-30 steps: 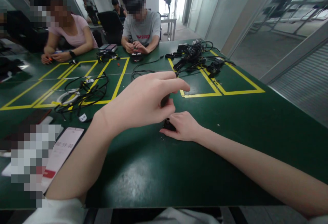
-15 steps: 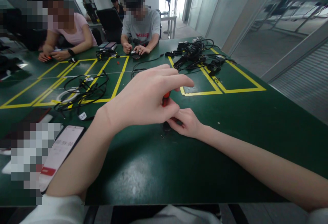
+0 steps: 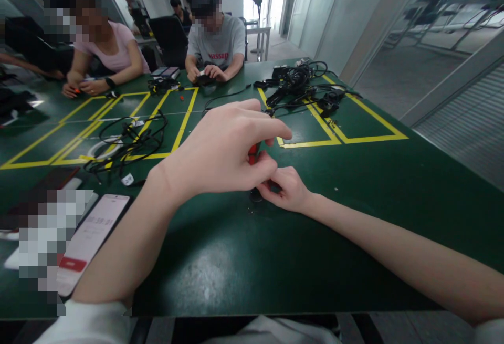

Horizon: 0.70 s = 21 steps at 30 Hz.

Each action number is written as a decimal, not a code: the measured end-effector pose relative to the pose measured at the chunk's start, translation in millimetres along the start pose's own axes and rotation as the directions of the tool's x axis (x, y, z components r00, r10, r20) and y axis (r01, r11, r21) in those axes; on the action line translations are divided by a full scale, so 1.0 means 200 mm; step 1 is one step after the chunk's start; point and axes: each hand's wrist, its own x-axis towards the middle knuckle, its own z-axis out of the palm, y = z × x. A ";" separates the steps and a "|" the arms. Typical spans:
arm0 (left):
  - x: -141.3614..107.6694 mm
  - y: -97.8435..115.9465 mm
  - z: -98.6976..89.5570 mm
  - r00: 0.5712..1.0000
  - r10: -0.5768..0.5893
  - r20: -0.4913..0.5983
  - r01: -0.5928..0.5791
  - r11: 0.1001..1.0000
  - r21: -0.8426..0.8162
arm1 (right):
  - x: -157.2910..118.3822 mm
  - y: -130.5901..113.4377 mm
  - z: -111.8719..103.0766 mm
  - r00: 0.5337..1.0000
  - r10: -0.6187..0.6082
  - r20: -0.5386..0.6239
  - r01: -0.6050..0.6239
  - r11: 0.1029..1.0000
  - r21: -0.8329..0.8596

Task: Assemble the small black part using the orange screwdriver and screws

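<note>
Above the table, my left hand (image 3: 220, 149) is closed, its thumb and curled fingers around an upright red-and-black handle (image 3: 253, 154), like that of a screwdriver; its index finger points out to the right. Most of this tool is hidden by the hand. My right hand (image 3: 287, 189) pinches just below and right of the left thumb, touching it or almost so; what it grips is hidden. Under both hands a small dark round piece (image 3: 256, 195) shows on the green table (image 3: 315, 260).
At left lie a lit phone (image 3: 94, 228) and tangled black cables (image 3: 129, 142). A larger cable heap (image 3: 295, 86) sits at the back right, near yellow tape outlines (image 3: 311, 144). Across the table, a person in a grey shirt (image 3: 216, 39) and one in pink (image 3: 114, 50) handle small things.
My left index finger has drawn slightly left and down. My right hand has hardly moved. Across the table, the grey-shirted person has lifted a dark item a little.
</note>
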 end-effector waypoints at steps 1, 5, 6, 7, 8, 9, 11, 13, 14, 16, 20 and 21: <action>0.00 0.00 0.00 1.000 0.009 0.010 -0.009 1.000 -0.008 | 0.00 0.00 0.00 1.000 0.008 -0.001 -0.008 1.000 0.004; -0.01 0.01 0.01 1.000 0.013 -0.006 -0.013 1.000 -0.019 | 0.01 -0.01 -0.01 0.998 0.061 0.035 -0.062 0.998 0.030; -0.01 0.01 0.01 1.000 0.008 -0.020 -0.008 1.000 -0.011 | 0.01 -0.01 -0.01 0.996 0.071 0.045 -0.073 0.997 0.039; 0.00 0.01 0.02 1.000 0.003 -0.028 -0.003 1.000 -0.004 | 0.01 -0.01 -0.01 0.995 0.080 0.055 -0.083 0.995 0.052; 0.00 0.01 0.02 1.000 -0.001 -0.030 0.001 1.000 -0.001 | 0.01 -0.01 -0.01 0.994 0.088 0.061 -0.093 0.993 0.068; 0.00 0.01 0.02 1.000 -0.003 -0.026 0.002 1.000 -0.002 | 0.01 -0.01 -0.01 0.993 0.096 0.067 -0.102 0.991 0.086; 0.00 0.01 0.02 1.000 -0.001 -0.007 0.001 1.000 -0.016 | 0.01 0.00 0.00 0.992 0.102 0.075 -0.111 0.986 0.122; 0.00 0.02 0.01 1.000 0.004 0.012 -0.003 1.000 -0.025 | 0.01 0.00 0.00 0.992 0.102 0.078 -0.112 0.984 0.140; 0.00 0.02 0.01 1.000 0.004 0.017 -0.004 1.000 -0.024 | 0.01 0.00 0.01 0.991 0.104 0.084 -0.115 0.984 0.140; 0.00 0.02 0.00 1.000 -0.003 0.019 0.003 1.000 -0.018 | 0.01 0.00 0.00 0.985 0.124 0.117 -0.138 0.983 0.122; 0.00 0.01 0.01 1.000 -0.023 -0.019 0.024 1.000 0.001 | 0.01 -0.02 -0.02 0.958 0.174 0.226 -0.196 0.977 0.079; 0.00 0.00 0.02 0.999 -0.025 -0.039 0.025 1.000 0.005 | 0.02 -0.02 -0.02 0.955 0.172 0.240 -0.196 0.977 0.079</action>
